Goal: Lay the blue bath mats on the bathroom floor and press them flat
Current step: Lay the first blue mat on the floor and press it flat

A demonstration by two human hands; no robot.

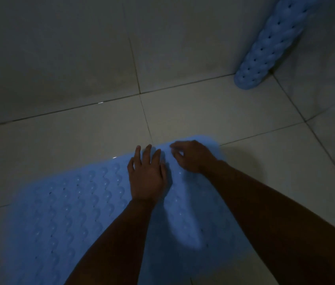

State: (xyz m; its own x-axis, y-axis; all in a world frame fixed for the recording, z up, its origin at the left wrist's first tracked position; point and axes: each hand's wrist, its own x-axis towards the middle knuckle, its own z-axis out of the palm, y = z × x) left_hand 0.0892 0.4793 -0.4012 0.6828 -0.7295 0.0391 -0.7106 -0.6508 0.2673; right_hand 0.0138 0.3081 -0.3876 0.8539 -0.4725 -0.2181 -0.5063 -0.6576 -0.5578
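On the dim mat, left grip spread flat, right grip blurred, unclear

We found no text, label, brand, number or sign that could be read anywhere in the dim view.

1. Under me I see a floor of large pale tiles, dim in the low light.
2. Dark grout lines cross it, one running away from me, others running sideways.
3. Ahead, a tiled wall meets the floor.
4. To my right a second wall closes the corner.
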